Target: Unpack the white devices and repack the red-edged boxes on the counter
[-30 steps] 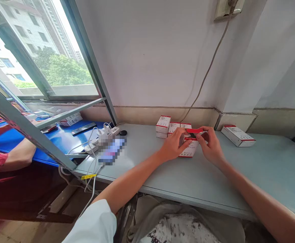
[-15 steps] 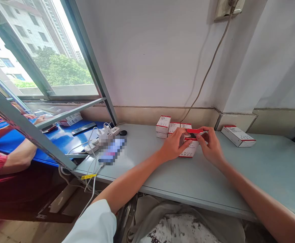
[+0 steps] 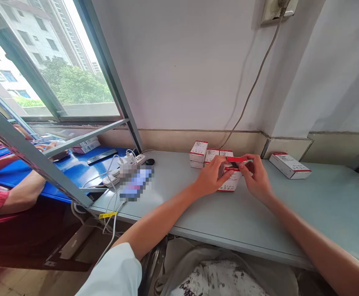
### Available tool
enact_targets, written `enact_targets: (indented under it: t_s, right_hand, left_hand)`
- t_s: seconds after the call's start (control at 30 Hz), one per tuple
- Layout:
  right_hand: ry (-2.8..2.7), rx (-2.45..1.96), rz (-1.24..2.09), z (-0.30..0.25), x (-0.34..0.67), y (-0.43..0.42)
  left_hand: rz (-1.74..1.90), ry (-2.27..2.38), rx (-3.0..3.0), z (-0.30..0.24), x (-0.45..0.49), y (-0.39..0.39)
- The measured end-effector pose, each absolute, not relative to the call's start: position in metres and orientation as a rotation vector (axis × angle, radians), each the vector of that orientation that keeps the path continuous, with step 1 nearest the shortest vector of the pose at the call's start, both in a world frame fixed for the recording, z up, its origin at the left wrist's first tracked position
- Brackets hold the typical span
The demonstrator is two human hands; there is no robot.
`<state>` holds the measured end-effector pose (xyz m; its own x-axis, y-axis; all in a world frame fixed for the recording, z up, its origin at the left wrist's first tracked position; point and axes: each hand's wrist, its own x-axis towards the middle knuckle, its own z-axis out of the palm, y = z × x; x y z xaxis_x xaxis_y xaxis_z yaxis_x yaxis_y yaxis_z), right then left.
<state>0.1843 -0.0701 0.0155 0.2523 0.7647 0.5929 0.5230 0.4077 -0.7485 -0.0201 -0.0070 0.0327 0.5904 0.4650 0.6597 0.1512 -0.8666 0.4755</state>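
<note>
Both of my hands hold one small white and red box (image 3: 230,181) that stands on the grey table (image 3: 179,197). My left hand (image 3: 210,176) wraps its left side. My right hand (image 3: 257,177) pinches the right side, fingers up by the raised red top flap (image 3: 236,159). Right behind it stands a row of similar white and red boxes (image 3: 199,152) near the wall.
Another white and red box (image 3: 289,165) lies at the right. A phone (image 3: 135,183), a power strip with chargers (image 3: 121,169) and a small black object (image 3: 150,162) sit at the left. Beyond the window frame, another person's arm (image 3: 19,194) rests by a blue table (image 3: 74,164).
My hands and the box have barely moved. The other person's hand over the blue table has shifted a little.
</note>
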Motion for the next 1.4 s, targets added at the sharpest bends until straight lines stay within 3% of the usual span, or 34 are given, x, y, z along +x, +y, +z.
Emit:
enact_targets:
  t_s: [1.4]
  right_hand:
    - [-1.434,-1.240,0.231,0.0159,0.1852,-0.0698]
  left_hand:
    - [1.156,0.539,2.464,0.0348,-0.0201,-0.0089]
